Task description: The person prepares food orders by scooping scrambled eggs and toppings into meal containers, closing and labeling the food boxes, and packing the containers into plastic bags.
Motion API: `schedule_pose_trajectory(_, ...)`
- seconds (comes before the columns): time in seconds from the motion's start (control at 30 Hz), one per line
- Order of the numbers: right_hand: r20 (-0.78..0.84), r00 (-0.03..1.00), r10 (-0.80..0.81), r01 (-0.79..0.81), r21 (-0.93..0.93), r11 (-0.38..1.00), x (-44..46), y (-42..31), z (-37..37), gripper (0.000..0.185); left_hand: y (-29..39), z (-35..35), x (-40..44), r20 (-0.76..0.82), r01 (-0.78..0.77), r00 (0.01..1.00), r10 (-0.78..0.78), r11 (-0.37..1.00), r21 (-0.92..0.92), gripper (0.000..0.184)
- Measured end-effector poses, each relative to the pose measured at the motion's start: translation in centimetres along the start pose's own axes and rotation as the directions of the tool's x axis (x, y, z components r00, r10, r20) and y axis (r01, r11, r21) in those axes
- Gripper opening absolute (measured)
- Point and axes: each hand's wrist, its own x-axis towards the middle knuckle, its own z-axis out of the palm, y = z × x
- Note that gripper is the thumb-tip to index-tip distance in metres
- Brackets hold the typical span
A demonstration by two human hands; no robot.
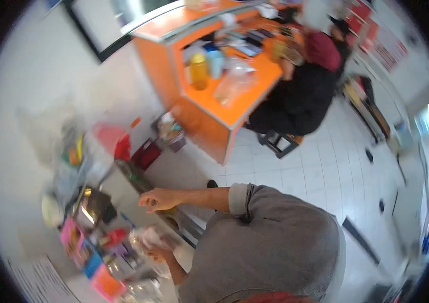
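1. Fingers of the right hand [158,200]: loosely curled over the table edge, narrow gap; can't tell if they pinch anything, blurred. Fingers of the left hand [161,254]: bent round the lower side of a clear plastic bag [149,237], pale pinkish contents, type unclear. Bag sits at the near side of the table, below the right hand in view.
2. Orange desk [174,108]: top centre, pale trim. Carries a yellow bottle [198,73], a light blue bottle [215,62] just beside it, and a crumpled clear bag [236,80] near the front edge.
3. Grey top [275,242]: wearer's, lower centre, right sleeve ending around the forearm.
4. White table [123,188]: lower left, cluttered, wearer's hands at its near edge.
5. Seated person [303,96]: dark clothes, dark red head covering, on a dark stool [281,146] at the desk, well apart from the wearer's hands.
6. Small bin [170,132]: floor, beside the desk, filled with mixed stuff. Dark red box [146,154] near it.
7. Table clutter: orange tray [108,283], blue tray [93,264] next to it, pink basket [71,235] farther up, red packet [115,237] between basket and held bag.
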Motion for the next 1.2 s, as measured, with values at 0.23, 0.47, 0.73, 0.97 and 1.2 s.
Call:
schedule_pose_trajectory(0.23,-0.415,0.823,0.388,-0.463,-0.093,0.881,-10.7,8.1,-14.8,0.038,-5.7,-6.5,4.6,0.378,0.215,0.887,-0.265,0.962,0.169,0.051)
schedule_pose_trajectory(0.47,-0.390,0.737,0.552,-0.644,-0.159,0.748,-13.9,12.4,-19.8,0.046,3.4,-20.0,14.5,0.047,0.116,0.991,-0.126,0.977,0.176,0.033)
schedule_pose_trajectory(0.73,-0.159,0.888,0.432,-0.460,-0.251,0.852,-1.7,12.4,-18.0,0.043,15.0,-22.0,27.8,-0.185,-0.053,0.982,-0.030,0.903,-0.427,0.034)
schedule_pose_trajectory(0.97,-0.035,0.882,0.471,-0.458,-0.309,0.834,7.1,12.8,-18.9,0.044,12.4,-26.8,33.3,-0.339,-0.128,0.939,-0.059,0.854,-0.504,0.029)
schedule_pose_trajectory(1.2,-0.044,0.929,0.367,-0.345,-0.455,0.821,18.6,11.2,-19.5,0.041,4.1,-29.8,37.1,-0.543,-0.197,0.786,-0.295,0.713,-0.673,0.032)
